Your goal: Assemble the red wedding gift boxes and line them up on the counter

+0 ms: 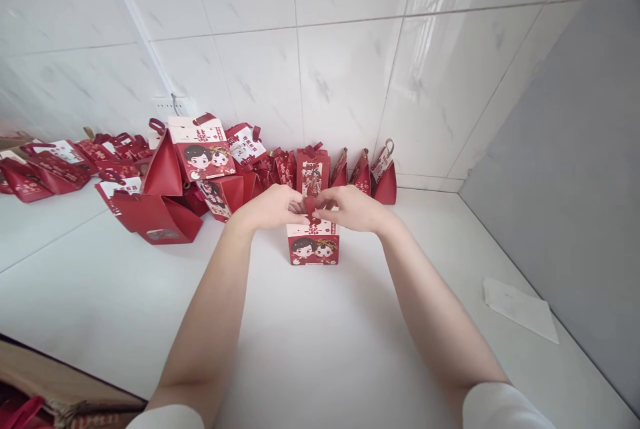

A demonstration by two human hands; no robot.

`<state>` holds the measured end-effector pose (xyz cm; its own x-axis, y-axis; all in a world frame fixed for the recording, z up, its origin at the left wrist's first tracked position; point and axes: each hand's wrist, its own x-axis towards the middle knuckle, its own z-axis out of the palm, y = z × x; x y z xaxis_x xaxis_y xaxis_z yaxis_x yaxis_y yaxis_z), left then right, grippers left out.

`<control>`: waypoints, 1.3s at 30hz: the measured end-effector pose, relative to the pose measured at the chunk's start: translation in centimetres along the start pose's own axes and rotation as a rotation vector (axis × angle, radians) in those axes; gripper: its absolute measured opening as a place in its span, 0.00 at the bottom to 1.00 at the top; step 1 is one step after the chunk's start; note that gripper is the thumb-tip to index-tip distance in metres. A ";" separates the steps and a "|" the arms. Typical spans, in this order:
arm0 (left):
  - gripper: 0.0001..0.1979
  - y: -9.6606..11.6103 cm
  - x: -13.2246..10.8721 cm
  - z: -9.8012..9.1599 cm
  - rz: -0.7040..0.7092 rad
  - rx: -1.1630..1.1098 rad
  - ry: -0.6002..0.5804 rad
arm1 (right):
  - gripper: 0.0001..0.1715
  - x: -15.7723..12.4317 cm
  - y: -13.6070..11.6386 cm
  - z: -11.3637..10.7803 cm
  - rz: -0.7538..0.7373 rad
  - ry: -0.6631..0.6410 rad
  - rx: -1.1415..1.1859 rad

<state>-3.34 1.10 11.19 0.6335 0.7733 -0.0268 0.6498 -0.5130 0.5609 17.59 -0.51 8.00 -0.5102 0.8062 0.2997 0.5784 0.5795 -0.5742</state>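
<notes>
Single head-worn camera, looking forward and down over white worktop from wearer's side. Faces tiled wall, which fills upper part; grey panel bounds right side, seen aslant. Wide view: forearms nearest lens at bottom, left hand and right hand farther off near centre.

The person's bare left hand and bare right hand meet at the top of an upright red-and-white paper gift box with cartoon figures, fingers curled around its dark red top piece. It stands on the smooth white tabletop. Peaked red paper boxes line the back edge, crowding toward the left. A flat white rectangular packet lies near the right edge.
</notes>
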 end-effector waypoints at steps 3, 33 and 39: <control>0.08 -0.2 0.5 0.5 -0.002 0.023 0.065 | 0.08 0.1 0.3 0.1 0.058 -0.052 -0.099; 0.14 1.5 0.2 1.1 -0.217 0.073 0.091 | 0.16 -0.9 0.3 -1.9 0.032 0.170 -0.007; 0.09 0.9 0.6 0.8 -0.049 0.095 -0.004 | 0.14 -0.8 1.1 -1.7 0.038 0.022 -0.045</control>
<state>-2.06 0.77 11.07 0.6015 0.7969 -0.0561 0.7170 -0.5075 0.4778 19.66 -0.33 8.41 -0.4736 0.8297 0.2954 0.6250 0.5529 -0.5510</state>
